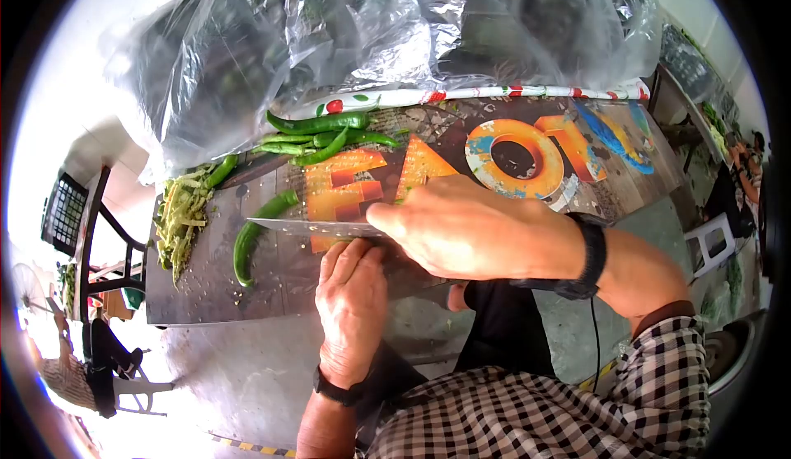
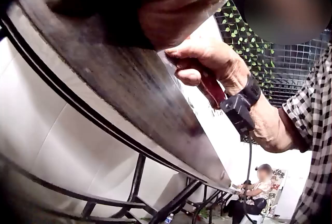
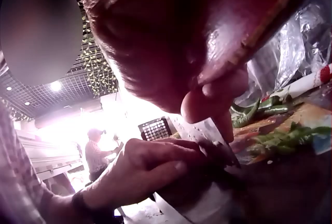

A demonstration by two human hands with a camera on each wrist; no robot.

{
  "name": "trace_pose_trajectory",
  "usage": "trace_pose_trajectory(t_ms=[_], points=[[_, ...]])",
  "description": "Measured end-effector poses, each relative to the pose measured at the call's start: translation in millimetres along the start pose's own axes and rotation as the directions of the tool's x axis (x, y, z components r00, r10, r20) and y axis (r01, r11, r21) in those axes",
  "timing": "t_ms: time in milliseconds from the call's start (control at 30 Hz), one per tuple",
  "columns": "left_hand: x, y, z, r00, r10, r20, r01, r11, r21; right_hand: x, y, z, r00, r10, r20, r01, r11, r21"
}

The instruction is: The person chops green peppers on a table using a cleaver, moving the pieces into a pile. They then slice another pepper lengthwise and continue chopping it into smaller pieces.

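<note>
My right hand (image 1: 470,224) grips a kitchen knife (image 1: 309,227), its wide blade pointing left across the table. The knife's reddish-brown handle (image 2: 211,90) shows in the left wrist view. Close beside the blade on the near side, my left hand (image 1: 354,290) rests at the tabletop with bent fingers. What lies under those fingers is hidden, so I cannot tell what they hold. A long green pepper (image 1: 245,249) curves near the blade's tip. Cut green pieces (image 3: 285,140) lie beyond the blade in the right wrist view. Several whole green peppers (image 1: 321,124) are farther back.
A heap of pale green shreds (image 1: 180,220) sits at the table's left end. Clear plastic sheeting (image 1: 395,30) covers things along the back, edged by a rolled white cloth (image 1: 461,93) with red prints. Large orange lettering (image 1: 515,158) decorates the tabletop. Another person (image 1: 74,368) sits at far left.
</note>
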State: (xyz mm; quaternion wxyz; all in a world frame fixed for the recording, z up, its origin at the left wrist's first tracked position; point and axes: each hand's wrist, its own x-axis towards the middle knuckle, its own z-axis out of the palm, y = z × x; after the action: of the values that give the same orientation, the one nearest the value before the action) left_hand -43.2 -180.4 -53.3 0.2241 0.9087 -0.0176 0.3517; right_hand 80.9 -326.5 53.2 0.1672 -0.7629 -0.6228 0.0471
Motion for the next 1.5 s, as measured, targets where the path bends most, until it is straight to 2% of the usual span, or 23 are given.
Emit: trace_pose_trajectory(t_ms=[67,167,200,300,333,433,467,500,567,667,767,933,1033,1133,1167,1267,1500], points=[[1.8,1.0,0.3,1.000,0.007,-0.005,-0.007,1.000,0.008,5.0,4.2,3.3,0.999,-0.001,-0.041,0.003,0.999,0.041],[2.0,4.9,1.9,1.000,0.013,-0.015,-0.012,1.000,0.025,10.0,-2.7,15.1,0.997,-0.007,-0.082,-0.002,0.995,-0.098],[3.1,5.7,2.4,1.000,0.017,-0.016,-0.016,1.000,0.026,10.7,-6.4,11.4,1.000,0.024,-0.017,-0.025,0.994,-0.111],[2.4,8.9,1.5,1.000,0.001,-0.005,-0.001,1.000,0.013,5.4,0.7,25.1,0.991,-0.046,-0.126,0.035,0.995,-0.088],[1.7,8.0,0.3,1.000,0.005,0.002,-0.005,1.000,0.013,-1.4,3.4,27.9,0.972,-0.112,-0.206,0.103,0.993,-0.053],[-0.7,1.7,0.4,1.000,0.030,-0.010,-0.029,0.999,0.045,-24.2,8.0,16.3,0.958,-0.147,-0.246,0.134,0.988,-0.072],[-0.9,2.7,-0.8,1.000,0.015,-0.001,-0.015,0.999,0.029,-35.3,5.5,-1.0,0.997,0.072,0.002,-0.072,0.997,-0.033],[-0.3,4.0,-1.1,1.000,0.003,0.008,-0.003,1.000,0.010,-40.3,8.6,-2.7,0.994,0.104,0.031,-0.103,0.994,-0.034],[-0.9,2.3,1.0,1.000,0.021,-0.012,-0.021,0.999,0.024,-41.4,9.3,6.0,0.994,0.021,-0.106,-0.034,0.992,-0.118],[-2.7,0.2,0.5,0.999,0.034,-0.017,-0.034,0.999,0.021,-29.7,16.0,18.3,0.977,-0.067,-0.204,0.039,0.990,-0.135],[-2.1,2.2,-1.9,0.999,0.039,-0.015,-0.039,0.998,0.041,-34.0,20.4,9.2,0.967,0.081,-0.240,-0.106,0.990,-0.092],[1.3,10.1,-9.1,0.999,0.042,-0.004,-0.042,0.998,0.038,-53.0,25.3,5.5,0.952,0.151,-0.266,-0.125,0.986,0.115],[-2.1,11.1,-23.4,0.999,-0.025,-0.041,0.024,1.000,-0.014,-58.3,24.7,0.5,0.940,0.132,-0.315,-0.116,0.991,0.069],[-11.3,2.3,-32.4,0.994,-0.093,-0.059,0.094,0.995,0.015,-62.1,16.0,-13.0,0.955,0.196,-0.222,-0.188,0.980,0.057],[-11.9,2.5,-31.9,0.996,-0.079,-0.049,0.080,0.997,0.013,-61.8,14.6,-13.9,0.960,0.210,-0.184,-0.204,0.978,0.050],[-8.2,2.6,-26.7,0.999,-0.026,-0.021,0.026,0.999,0.021,-56.5,7.0,-6.1,0.966,0.139,-0.217,-0.143,0.990,0.000],[-4.5,-7.0,-20.6,0.997,0.052,0.054,-0.057,0.994,0.093,-41.8,-2.1,6.8,0.975,0.140,-0.172,-0.131,0.989,0.061]])
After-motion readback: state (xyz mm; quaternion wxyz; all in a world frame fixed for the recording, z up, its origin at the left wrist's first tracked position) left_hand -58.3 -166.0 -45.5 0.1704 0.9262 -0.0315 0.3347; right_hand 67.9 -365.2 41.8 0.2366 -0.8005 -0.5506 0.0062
